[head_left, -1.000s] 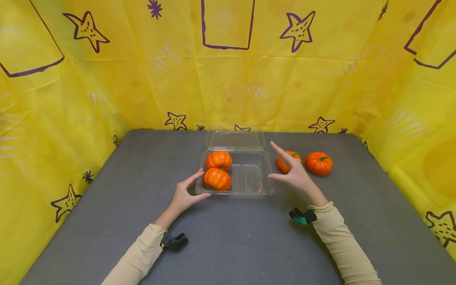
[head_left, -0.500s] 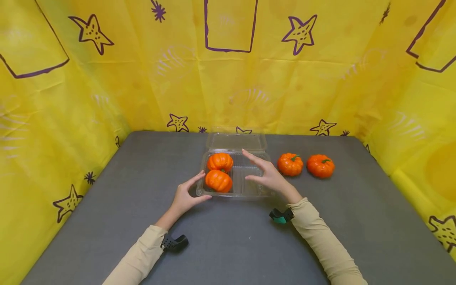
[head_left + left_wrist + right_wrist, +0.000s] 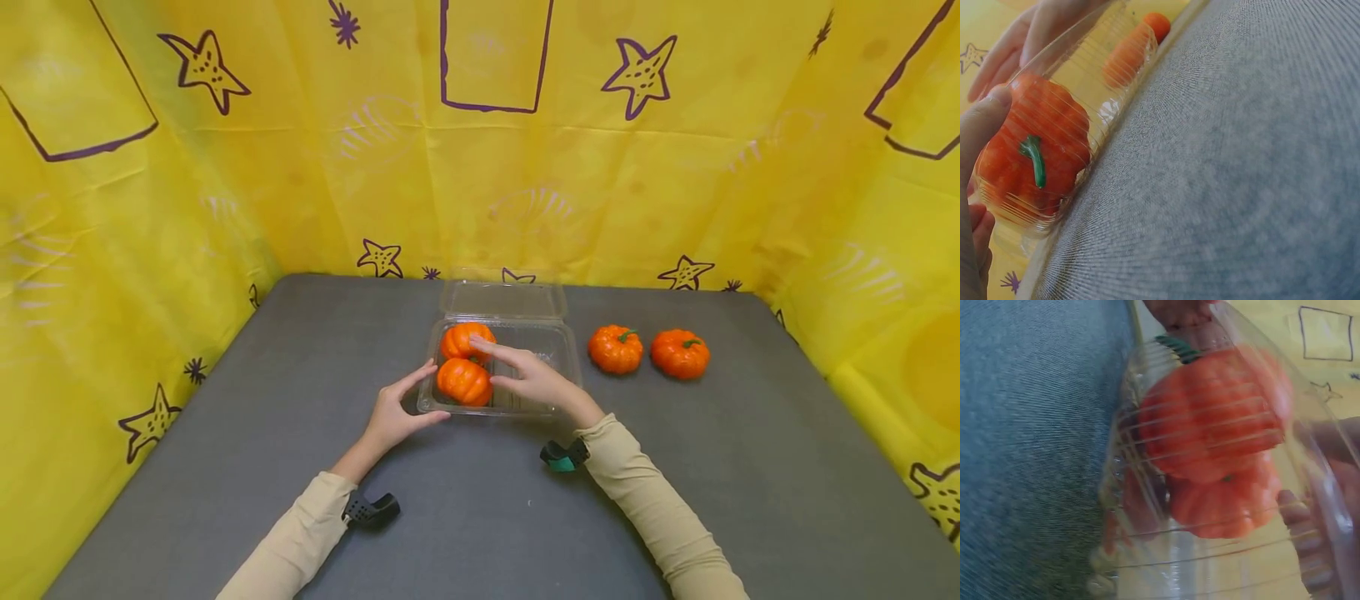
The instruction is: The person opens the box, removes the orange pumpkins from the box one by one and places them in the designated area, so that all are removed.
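A clear plastic clamshell container [image 3: 573, 367] sits on the grey table with its lid [image 3: 504, 302] raised at the back. Two small orange pumpkins lie in its left half, a front pumpkin [image 3: 462, 385] and a rear pumpkin [image 3: 459, 340]. My left hand [image 3: 390, 417] holds the front left corner, thumb along the front rim and fingers at the left side. In the left wrist view the thumb [image 3: 991, 112] rests at the rim beside a pumpkin [image 3: 1060, 144]. My right hand [image 3: 534, 379] is over the container, fingers extended toward both pumpkins, its fingertips overlapping the rear one.
Two more orange pumpkins with green stems, a nearer one [image 3: 615, 350] and an outer one [image 3: 679, 354], stand on the table [image 3: 480, 517] right of the container. A yellow patterned cloth [image 3: 510, 150] rises behind the table and along both sides.
My right hand has moved left, from beside the pumpkins on the table across the container to those inside. The left hand has stayed at its corner. The head view has shifted slightly.
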`<state>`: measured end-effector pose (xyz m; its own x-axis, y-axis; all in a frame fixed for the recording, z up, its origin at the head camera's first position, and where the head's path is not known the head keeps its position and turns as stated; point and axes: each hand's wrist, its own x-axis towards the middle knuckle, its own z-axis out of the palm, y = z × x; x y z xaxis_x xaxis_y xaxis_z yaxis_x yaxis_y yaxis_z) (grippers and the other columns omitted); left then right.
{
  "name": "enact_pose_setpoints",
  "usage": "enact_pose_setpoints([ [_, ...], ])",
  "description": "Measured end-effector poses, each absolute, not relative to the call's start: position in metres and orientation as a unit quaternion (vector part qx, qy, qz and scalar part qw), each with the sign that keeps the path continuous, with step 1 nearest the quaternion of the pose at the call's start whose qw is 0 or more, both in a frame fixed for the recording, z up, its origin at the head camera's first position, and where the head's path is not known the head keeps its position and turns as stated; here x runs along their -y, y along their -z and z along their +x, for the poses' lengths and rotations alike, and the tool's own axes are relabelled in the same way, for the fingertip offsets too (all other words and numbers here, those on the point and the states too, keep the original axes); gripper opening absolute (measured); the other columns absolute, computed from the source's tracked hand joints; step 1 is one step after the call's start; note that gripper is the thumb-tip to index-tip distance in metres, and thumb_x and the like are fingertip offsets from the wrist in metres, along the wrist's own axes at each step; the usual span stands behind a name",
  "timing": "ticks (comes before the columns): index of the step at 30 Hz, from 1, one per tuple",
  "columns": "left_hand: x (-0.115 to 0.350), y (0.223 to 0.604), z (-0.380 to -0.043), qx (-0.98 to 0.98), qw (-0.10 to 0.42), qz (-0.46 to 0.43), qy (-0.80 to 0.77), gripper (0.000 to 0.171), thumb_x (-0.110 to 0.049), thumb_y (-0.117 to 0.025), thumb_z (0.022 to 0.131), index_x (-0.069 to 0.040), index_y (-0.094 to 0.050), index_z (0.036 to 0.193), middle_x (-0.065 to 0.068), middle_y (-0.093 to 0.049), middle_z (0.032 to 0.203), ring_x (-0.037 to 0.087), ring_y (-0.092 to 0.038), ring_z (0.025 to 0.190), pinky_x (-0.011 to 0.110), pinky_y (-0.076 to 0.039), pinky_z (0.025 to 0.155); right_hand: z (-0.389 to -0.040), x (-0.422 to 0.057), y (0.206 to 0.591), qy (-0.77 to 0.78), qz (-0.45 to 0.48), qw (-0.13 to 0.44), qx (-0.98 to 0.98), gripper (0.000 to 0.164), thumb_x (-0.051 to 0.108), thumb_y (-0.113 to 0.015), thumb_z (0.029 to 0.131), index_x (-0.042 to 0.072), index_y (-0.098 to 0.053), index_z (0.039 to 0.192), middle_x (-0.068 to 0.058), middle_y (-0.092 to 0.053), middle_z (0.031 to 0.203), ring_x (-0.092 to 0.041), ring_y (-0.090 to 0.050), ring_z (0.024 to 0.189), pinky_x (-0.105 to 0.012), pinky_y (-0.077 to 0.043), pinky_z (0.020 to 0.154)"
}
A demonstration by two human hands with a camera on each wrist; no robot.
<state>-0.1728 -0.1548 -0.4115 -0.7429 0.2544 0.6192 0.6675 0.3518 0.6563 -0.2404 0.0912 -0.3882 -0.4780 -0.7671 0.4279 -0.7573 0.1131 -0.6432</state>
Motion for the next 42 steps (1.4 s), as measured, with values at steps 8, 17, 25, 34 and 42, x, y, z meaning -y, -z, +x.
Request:
enact_pose_setpoints([
  [8,0.1539,0.4113,-0.1727,0.797,0.208,-0.289,0.488,0.064,0.001,-0.082,0.057,0.013,-0.055,0.113,0.027,-0.051,0.117,0.038,-0.049,0.107,0.040,-0.035,0.092,-0.2365,-0.0870,0.3915,0.388,-0.523,0.004,-0.759,0.055,-0.012,-0.054,0.080,-0.003,-0.040,0.132,-0.012,-0.038,0.136,-0.020,-0.032,0.125,-0.034,-0.026,0.101],
  [17,0.1536,0.4121,-0.1726,0.800,0.198,-0.285,0.489,0.064,0.001,-0.082,0.057,0.012,-0.055,0.113,0.026,-0.051,0.118,0.037,-0.049,0.108,0.043,-0.035,0.091,-0.2335,-0.0854,0.3945,0.360,-0.492,-0.004,-0.792,0.055,-0.001,-0.071,0.072,-0.001,-0.049,0.122,-0.012,-0.041,0.134,-0.024,-0.041,0.119,-0.033,-0.032,0.097],
  [25,0.1557,0.4150,-0.1724,0.801,0.199,-0.287,0.486,0.064,0.001,-0.082,0.058,0.013,-0.054,0.113,0.026,-0.050,0.119,0.036,-0.049,0.109,0.041,-0.036,0.091,-0.2326,-0.0837,0.3956,0.405,-0.472,0.029,-0.783,0.058,-0.001,-0.075,0.069,0.002,-0.049,0.121,-0.009,-0.046,0.130,-0.019,-0.045,0.115,-0.027,-0.040,0.090],
  [34,0.1556,0.4141,-0.1735,0.800,0.200,-0.290,0.485,0.064,0.001,-0.082,0.058,0.012,-0.054,0.114,0.026,-0.051,0.118,0.036,-0.049,0.109,0.044,-0.036,0.090,-0.2344,-0.0855,0.3942,0.338,-0.522,-0.045,-0.782,0.057,0.005,-0.073,0.073,0.001,-0.051,0.125,-0.014,-0.046,0.127,-0.025,-0.043,0.116,-0.033,-0.038,0.092],
  [42,0.1558,0.4126,-0.1725,0.802,0.200,-0.285,0.485,0.064,0.000,-0.082,0.058,0.012,-0.054,0.114,0.025,-0.051,0.119,0.035,-0.049,0.109,0.038,-0.037,0.092,-0.2345,-0.0872,0.3944,0.359,-0.509,-0.050,-0.781,0.062,0.008,-0.078,0.069,0.000,-0.049,0.123,-0.010,-0.046,0.131,-0.020,-0.044,0.117,-0.032,-0.033,0.096],
])
